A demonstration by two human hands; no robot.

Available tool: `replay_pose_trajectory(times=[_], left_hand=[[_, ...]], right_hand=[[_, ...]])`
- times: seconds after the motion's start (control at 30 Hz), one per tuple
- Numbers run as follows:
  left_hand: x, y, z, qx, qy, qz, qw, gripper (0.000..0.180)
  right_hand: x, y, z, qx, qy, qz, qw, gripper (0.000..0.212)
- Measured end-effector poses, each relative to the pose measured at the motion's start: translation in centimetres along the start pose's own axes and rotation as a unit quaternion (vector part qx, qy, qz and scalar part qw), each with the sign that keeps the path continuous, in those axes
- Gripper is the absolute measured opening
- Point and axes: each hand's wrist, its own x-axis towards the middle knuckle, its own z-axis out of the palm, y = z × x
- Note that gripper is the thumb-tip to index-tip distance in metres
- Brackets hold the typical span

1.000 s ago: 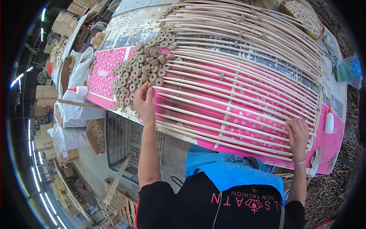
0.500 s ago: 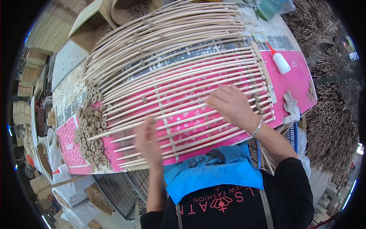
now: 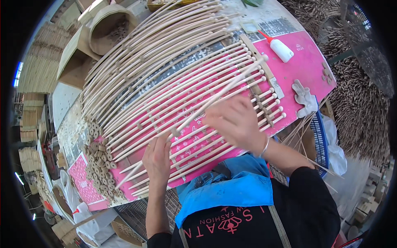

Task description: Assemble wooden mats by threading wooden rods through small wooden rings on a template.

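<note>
Head view, as I watch remotely: the left hand [image 3: 157,156] seems to pinch a long, pale, slender wooden stick [image 3: 240,79], its long axis running from that hand's lower left to its upper right, past the right hand [image 3: 235,124], too blurred for me to tell its grip. The stick looks smooth, ending in a rounded knob [image 3: 264,58].

Black top [image 3: 252,233]: pink lettering [image 3: 202,232], upside down, plus crown-like emblem [image 3: 230,225]
Pink sheet [image 3: 308,76]: pale print, too small to read
</note>
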Motion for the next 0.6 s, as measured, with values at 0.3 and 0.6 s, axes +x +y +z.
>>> replay_pose_trajectory(times=[0.3,0.6], left_hand=[[-1.2,1.4,1.1,-0.021,-0.002,0.009,1.0,0.021],[-3.1,-0.1,0.1,-0.082,-0.043,-0.063,0.994,0.018]], right_hand=[[-4.7,-5.0,9.5,0.715,-0.103,0.399,0.565,0.045],[-4.2,-1.4,6.0,0.648,0.009,0.499,0.576,0.028]])
